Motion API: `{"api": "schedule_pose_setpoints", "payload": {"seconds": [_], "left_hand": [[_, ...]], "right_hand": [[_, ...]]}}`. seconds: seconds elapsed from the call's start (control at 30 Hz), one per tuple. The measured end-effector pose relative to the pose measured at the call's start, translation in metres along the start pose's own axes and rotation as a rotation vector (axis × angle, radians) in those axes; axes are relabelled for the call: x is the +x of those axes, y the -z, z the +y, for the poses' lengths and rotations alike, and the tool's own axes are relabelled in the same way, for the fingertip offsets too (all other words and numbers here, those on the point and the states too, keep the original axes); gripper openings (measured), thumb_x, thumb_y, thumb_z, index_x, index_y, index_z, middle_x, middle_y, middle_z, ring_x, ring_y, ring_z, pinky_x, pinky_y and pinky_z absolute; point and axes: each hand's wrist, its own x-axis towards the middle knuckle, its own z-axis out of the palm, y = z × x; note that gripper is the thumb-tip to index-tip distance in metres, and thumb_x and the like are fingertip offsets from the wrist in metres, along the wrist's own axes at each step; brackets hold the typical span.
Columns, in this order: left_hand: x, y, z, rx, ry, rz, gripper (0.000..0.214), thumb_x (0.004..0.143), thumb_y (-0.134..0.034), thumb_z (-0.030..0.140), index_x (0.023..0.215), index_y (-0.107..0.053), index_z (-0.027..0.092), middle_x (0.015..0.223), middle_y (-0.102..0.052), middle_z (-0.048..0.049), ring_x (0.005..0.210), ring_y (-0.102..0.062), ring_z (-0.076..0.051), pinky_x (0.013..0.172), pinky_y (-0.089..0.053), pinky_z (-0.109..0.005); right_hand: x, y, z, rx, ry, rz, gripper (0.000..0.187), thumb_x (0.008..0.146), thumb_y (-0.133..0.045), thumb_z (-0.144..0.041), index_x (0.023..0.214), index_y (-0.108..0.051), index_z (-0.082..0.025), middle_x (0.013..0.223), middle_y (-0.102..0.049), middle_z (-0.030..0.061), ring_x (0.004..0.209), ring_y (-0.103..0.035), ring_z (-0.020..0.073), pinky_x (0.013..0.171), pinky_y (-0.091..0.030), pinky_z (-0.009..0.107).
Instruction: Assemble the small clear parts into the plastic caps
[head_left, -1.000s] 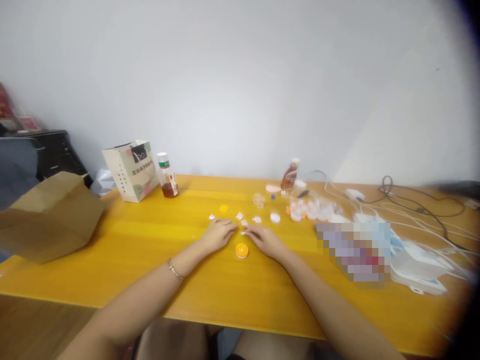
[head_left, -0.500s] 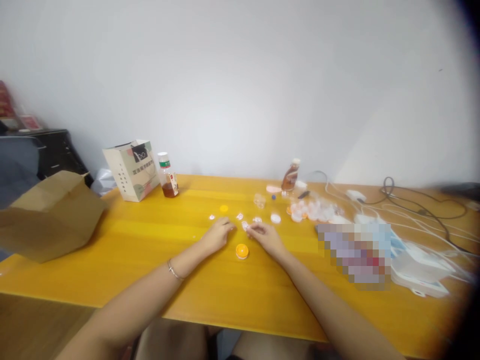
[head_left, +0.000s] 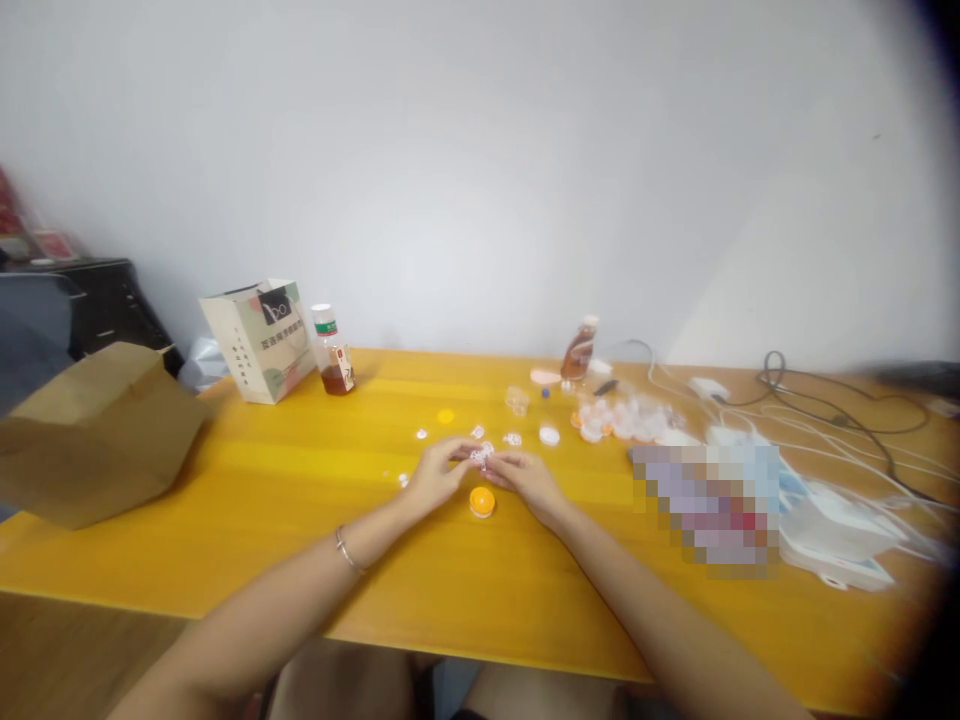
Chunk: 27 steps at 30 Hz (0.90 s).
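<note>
Between both hands is a small white patterned piece (head_left: 482,456), too blurred to name its kind. My left hand (head_left: 441,474) pinches it from the left, with a bracelet on that wrist. From the right, the fingers of my right hand (head_left: 531,482) close on the same piece. Just below them on the table lies a round orange-topped piece (head_left: 482,502) with a white base. Similar small white pieces lie around: one patterned piece (head_left: 512,439), another farther back (head_left: 478,432), and a white disc (head_left: 550,436). A yellow disc (head_left: 446,416) rests beyond my left hand.
The yellow wooden table (head_left: 420,590) holds a paper bag (head_left: 274,345), a bottle of dark liquid (head_left: 335,365) and a brown bottle (head_left: 579,350) at the back. A heap of whitish round pieces (head_left: 622,416), cables and a pixelated patch are right; a brown cardboard-like bag (head_left: 105,435) is left.
My left hand has moved up and right to the white piece that my right hand was holding alone. Small white bits beside my left wrist have come into view.
</note>
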Motion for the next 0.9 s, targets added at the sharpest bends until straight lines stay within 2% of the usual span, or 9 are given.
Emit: {"api": "schedule_pose_setpoints", "payload": {"seconds": [0.17, 0.33, 0.43, 0.6, 0.77, 0.9], "left_hand": [[0.0017, 0.0027, 0.0049, 0.099, -0.103, 0.043, 0.014, 0.074, -0.056, 0.023, 0.086, -0.061, 0.017, 0.084, -0.06, -0.0039, 0.081, -0.056, -0.014, 0.079, -0.044, -0.03], [0.0025, 0.0036, 0.0049, 0.117, -0.116, 0.088, 0.015, 0.074, -0.057, 0.024, 0.086, -0.061, 0.018, 0.086, -0.057, -0.0044, 0.082, -0.053, -0.014, 0.078, -0.043, -0.029], [0.0023, 0.0034, 0.0033, 0.124, -0.099, 0.117, 0.014, 0.073, -0.058, 0.024, 0.085, -0.062, 0.018, 0.086, -0.056, -0.0042, 0.083, -0.053, -0.014, 0.076, -0.042, -0.027], [0.0026, 0.0025, 0.0012, 0.08, -0.032, 0.094, 0.016, 0.073, -0.059, 0.028, 0.083, -0.063, 0.016, 0.079, -0.058, -0.0031, 0.074, -0.054, -0.013, 0.068, -0.043, -0.025], [0.0017, 0.002, 0.0027, 0.035, -0.06, 0.082, 0.016, 0.072, -0.059, 0.027, 0.084, -0.064, 0.017, 0.087, -0.06, -0.0055, 0.081, -0.056, -0.014, 0.073, -0.045, -0.026], [0.0009, 0.0015, 0.0018, 0.017, 0.004, 0.056, 0.018, 0.072, -0.058, 0.027, 0.086, -0.064, 0.016, 0.082, -0.063, -0.0044, 0.073, -0.059, -0.014, 0.072, -0.047, -0.027]], "right_hand": [[-0.0006, -0.0023, 0.0013, 0.005, 0.002, -0.055, 0.022, 0.06, -0.069, -0.032, 0.073, -0.067, -0.014, 0.079, -0.068, 0.0043, 0.082, -0.063, 0.0158, 0.09, -0.044, 0.032], [-0.0026, -0.0043, -0.0016, 0.027, 0.001, -0.064, 0.025, 0.059, -0.069, -0.033, 0.074, -0.068, -0.014, 0.081, -0.068, 0.0059, 0.083, -0.063, 0.0168, 0.091, -0.044, 0.033], [-0.0036, -0.0052, -0.0027, 0.029, 0.001, -0.065, 0.025, 0.06, -0.069, -0.033, 0.076, -0.068, -0.014, 0.081, -0.069, 0.0058, 0.083, -0.063, 0.0163, 0.092, -0.043, 0.032], [-0.0047, -0.0061, -0.0031, 0.021, -0.003, -0.085, 0.026, 0.061, -0.068, -0.033, 0.077, -0.067, -0.013, 0.082, -0.069, 0.0063, 0.084, -0.063, 0.0171, 0.091, -0.043, 0.033], [-0.0051, -0.0063, -0.0039, 0.014, 0.001, -0.088, 0.026, 0.06, -0.069, -0.035, 0.075, -0.067, -0.013, 0.079, -0.069, 0.0063, 0.081, -0.064, 0.017, 0.089, -0.045, 0.033], [-0.0052, -0.0056, -0.0046, 0.004, -0.004, -0.088, 0.025, 0.06, -0.068, -0.035, 0.074, -0.067, -0.014, 0.077, -0.068, 0.0055, 0.079, -0.064, 0.0157, 0.089, -0.045, 0.031]]}}
